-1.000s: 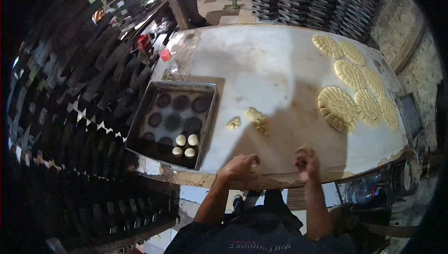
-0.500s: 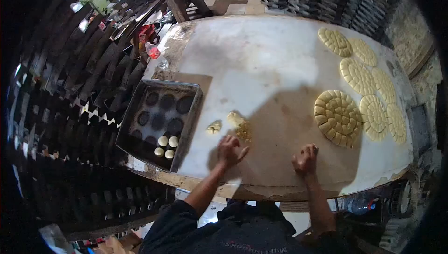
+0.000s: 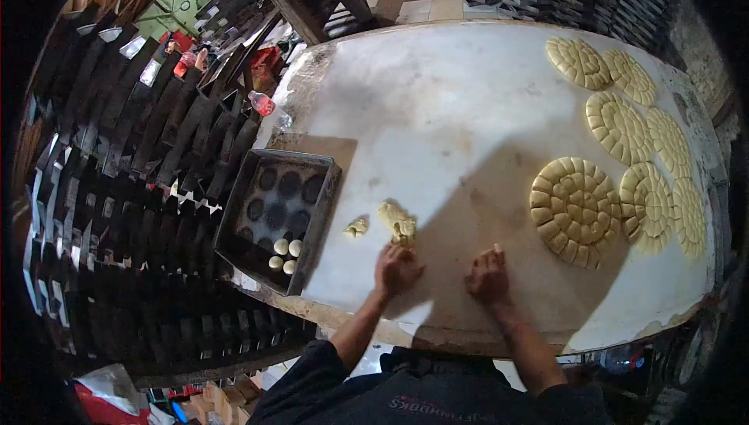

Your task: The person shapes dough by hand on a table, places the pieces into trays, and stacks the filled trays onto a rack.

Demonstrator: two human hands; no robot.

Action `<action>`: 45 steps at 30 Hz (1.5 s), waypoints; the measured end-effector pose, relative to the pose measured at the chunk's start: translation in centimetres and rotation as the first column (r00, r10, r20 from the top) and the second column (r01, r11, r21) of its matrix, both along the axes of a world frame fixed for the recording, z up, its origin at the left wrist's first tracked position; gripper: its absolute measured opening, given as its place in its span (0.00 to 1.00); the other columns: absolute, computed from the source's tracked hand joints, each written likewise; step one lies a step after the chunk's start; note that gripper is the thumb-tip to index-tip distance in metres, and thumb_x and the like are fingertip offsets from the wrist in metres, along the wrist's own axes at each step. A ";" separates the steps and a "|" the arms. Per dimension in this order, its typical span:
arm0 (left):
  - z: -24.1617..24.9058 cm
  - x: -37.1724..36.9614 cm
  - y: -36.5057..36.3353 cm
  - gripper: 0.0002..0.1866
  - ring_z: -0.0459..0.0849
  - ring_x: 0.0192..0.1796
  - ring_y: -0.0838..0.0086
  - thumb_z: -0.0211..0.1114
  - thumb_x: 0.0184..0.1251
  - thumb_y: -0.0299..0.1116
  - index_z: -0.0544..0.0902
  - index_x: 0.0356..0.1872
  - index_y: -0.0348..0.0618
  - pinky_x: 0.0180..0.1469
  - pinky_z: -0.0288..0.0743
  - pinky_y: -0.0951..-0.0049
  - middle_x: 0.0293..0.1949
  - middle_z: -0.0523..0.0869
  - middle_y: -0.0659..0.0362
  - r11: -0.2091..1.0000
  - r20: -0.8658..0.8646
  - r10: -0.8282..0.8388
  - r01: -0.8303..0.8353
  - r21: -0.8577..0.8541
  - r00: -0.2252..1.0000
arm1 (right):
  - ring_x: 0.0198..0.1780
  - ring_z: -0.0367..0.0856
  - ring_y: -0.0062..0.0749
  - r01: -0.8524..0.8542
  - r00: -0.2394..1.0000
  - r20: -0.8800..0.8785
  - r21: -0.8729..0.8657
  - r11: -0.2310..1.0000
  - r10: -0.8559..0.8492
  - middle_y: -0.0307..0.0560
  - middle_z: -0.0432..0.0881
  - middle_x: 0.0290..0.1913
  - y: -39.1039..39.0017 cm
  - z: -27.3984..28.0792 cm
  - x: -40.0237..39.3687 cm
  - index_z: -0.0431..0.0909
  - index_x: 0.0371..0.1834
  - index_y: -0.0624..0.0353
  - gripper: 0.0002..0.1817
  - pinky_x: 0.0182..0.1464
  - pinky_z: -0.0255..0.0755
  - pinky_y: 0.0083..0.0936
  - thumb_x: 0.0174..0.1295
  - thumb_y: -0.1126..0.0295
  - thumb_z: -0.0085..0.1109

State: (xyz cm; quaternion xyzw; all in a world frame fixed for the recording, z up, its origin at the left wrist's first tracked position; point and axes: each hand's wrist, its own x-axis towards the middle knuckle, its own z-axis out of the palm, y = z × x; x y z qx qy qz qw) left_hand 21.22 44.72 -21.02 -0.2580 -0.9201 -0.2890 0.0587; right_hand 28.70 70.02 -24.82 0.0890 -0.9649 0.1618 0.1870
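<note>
My left hand (image 3: 398,267) lies palm down on the white table (image 3: 460,120), its fingers curled onto the near edge of a ragged dough lump (image 3: 396,220). A small dough piece (image 3: 356,227) sits just left of the lump. My right hand (image 3: 488,277) is curled palm down on the table to the right, with a pale bit of dough showing at its fingertips. What lies under either palm is hidden.
A dark metal tray (image 3: 320,206) with round marks stands at the table's left, with several dough balls (image 3: 285,253) in its near corner. Several patterned dough rounds (image 3: 576,210) cover the right side. Stacked dark trays (image 3: 117,191) fill the left; a red-capped bottle (image 3: 263,103) stands behind.
My left hand moved forward from the table's near edge to the dough lump and curled onto it. My right hand shifted slightly left and stayed curled. The view tilted.
</note>
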 end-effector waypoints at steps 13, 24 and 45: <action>-2.6 -3.1 -4.2 0.11 0.78 0.47 0.52 0.68 0.55 0.33 0.82 0.41 0.48 0.57 0.72 0.58 0.38 0.82 0.56 0.993 -0.047 0.019 -0.014 0.117 0.999 | 0.52 0.70 0.55 0.253 0.963 0.126 -0.133 0.958 -0.237 0.62 0.73 0.42 1.5 -0.4 -2.7 0.72 0.38 0.68 0.09 0.65 0.61 0.51 0.64 0.70 0.50; 1.8 3.1 -17.3 0.20 0.76 0.61 0.52 0.66 0.60 0.25 0.77 0.55 0.40 0.59 0.74 0.56 0.55 0.78 0.46 0.948 0.441 -0.266 0.149 0.282 0.857 | 0.36 0.83 0.40 0.716 0.536 0.734 -0.132 0.686 -0.418 0.55 0.81 0.35 0.6 4.7 6.6 0.80 0.35 0.67 0.18 0.40 0.80 0.41 0.67 0.61 0.49; 6.7 -8.0 -21.0 0.25 0.82 0.51 0.60 0.69 0.61 0.30 0.73 0.59 0.35 0.52 0.77 0.63 0.49 0.80 0.47 0.778 0.176 0.280 -0.330 0.534 0.944 | 0.48 0.78 0.52 -0.228 0.971 -0.158 -0.386 0.894 0.179 0.52 0.78 0.40 -22.3 8.5 -8.9 0.78 0.38 0.62 0.12 0.56 0.71 0.47 0.52 0.69 0.64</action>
